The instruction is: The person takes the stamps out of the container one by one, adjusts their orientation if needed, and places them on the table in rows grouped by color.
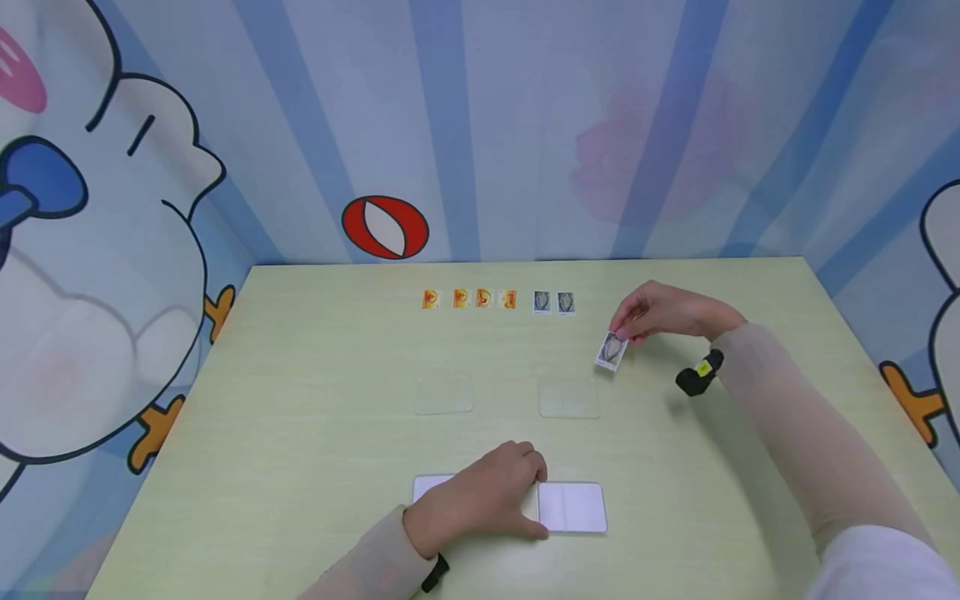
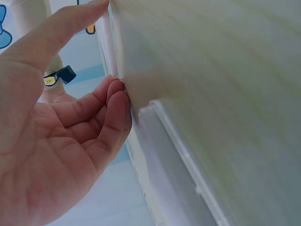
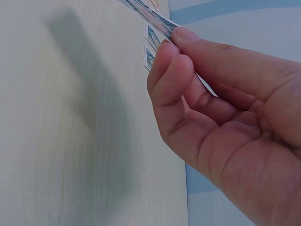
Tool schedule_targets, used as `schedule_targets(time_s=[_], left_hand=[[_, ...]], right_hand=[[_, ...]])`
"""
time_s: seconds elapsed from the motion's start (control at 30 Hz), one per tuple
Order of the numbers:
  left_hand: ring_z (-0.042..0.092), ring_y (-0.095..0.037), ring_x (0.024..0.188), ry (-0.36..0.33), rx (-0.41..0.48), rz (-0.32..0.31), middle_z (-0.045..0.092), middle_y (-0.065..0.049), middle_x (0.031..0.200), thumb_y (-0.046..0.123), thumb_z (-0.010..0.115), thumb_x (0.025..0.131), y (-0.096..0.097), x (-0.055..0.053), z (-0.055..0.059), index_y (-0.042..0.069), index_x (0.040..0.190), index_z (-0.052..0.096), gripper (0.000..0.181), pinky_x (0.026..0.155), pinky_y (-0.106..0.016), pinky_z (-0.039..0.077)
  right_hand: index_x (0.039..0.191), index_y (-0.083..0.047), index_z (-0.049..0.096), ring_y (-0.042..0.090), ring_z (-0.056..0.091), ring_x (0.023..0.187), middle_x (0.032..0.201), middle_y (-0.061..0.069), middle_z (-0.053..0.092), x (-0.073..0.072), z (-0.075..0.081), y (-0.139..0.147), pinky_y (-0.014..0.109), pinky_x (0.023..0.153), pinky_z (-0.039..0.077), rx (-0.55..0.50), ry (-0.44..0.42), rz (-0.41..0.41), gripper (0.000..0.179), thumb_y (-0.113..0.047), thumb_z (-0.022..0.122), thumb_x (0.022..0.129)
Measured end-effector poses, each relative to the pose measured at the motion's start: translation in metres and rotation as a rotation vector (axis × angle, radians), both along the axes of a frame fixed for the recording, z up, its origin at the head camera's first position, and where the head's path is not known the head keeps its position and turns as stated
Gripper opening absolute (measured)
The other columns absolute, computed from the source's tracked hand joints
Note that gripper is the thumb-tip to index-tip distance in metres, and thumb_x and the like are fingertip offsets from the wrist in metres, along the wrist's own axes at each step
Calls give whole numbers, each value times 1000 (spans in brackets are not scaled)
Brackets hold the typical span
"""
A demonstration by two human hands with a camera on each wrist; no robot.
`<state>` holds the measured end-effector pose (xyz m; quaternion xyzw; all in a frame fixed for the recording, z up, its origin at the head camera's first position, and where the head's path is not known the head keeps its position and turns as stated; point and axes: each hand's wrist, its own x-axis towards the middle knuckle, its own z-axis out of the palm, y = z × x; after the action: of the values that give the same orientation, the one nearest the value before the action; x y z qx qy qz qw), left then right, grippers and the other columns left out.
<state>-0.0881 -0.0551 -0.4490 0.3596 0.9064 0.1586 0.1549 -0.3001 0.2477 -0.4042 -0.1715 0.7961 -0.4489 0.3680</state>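
Observation:
My right hand [image 1: 660, 312] pinches a small grey-and-white stamp [image 1: 611, 351] between thumb and fingertips, tilted above the right side of the table. In the right wrist view the stamp [image 3: 153, 16] shows nearly edge-on, with a toothed edge. At the front, my left hand [image 1: 487, 500] spans the left end of the right flat white box [image 1: 573, 507], thumb at its near corner and curled fingers at its far corner. Another white box [image 1: 430, 483] lies mostly hidden under that hand and wrist. Two grey stamps [image 1: 542, 302] lie side by side at the back.
Several orange-and-yellow stamps [image 1: 461, 298] form a row left of the grey ones. Mid-table lie two clear plastic rectangles, a left one [image 1: 444, 398] and a right one [image 1: 568, 401]. A patterned backdrop [image 1: 510, 133] rises behind the pale table [image 1: 300, 367].

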Motion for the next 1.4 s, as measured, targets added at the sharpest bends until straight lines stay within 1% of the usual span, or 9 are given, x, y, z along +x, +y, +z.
schedule_targets(time_s=[0.13,0.37,0.63,0.83,0.97,1.2,1.4], left_hand=[[44,-8,83,4,3,-6,51,8,91,44,87,73,0,-1,0,9,105,62,53,78,-18,42],[44,-8,83,5,12,-12,51,7,92,45,86,74,-1,-3,-2,9,105,62,53,78,-19,42],[45,-8,83,-11,-2,-2,52,7,92,44,87,74,-1,-1,1,10,105,62,53,78,-19,42],[44,-8,84,-12,2,0,51,8,92,43,86,74,-1,1,3,10,105,62,52,78,-18,42],[45,-8,85,-13,5,1,52,8,93,43,87,74,-1,2,2,10,106,62,52,79,-18,42],[45,-8,85,-13,8,6,52,8,93,44,87,73,-1,1,0,10,105,62,53,81,-18,42],[45,-8,84,-1,5,1,51,9,92,44,87,73,-1,0,-1,11,105,61,53,80,-17,41]], right_hand=[[113,12,65,24,66,89,104,18,69,-4,1,0,41,84,55,9,6,-6,21,2,65,94],[113,13,65,23,66,87,102,17,70,-11,0,2,40,81,56,-14,11,-1,22,1,64,94],[112,13,65,23,66,88,104,20,69,-14,-6,1,42,83,55,-23,7,-14,21,1,65,94],[112,14,64,22,66,87,104,19,69,-16,-7,0,39,81,56,-23,19,-20,22,1,64,94],[113,15,64,23,66,87,104,20,69,-18,-5,-2,39,80,56,-11,31,-20,23,2,64,95],[113,13,65,25,66,86,104,18,69,-26,-2,-4,39,79,56,23,60,-31,22,0,64,95],[114,12,65,28,66,86,104,17,69,-32,2,-5,41,81,55,37,89,-34,23,-2,64,96]])
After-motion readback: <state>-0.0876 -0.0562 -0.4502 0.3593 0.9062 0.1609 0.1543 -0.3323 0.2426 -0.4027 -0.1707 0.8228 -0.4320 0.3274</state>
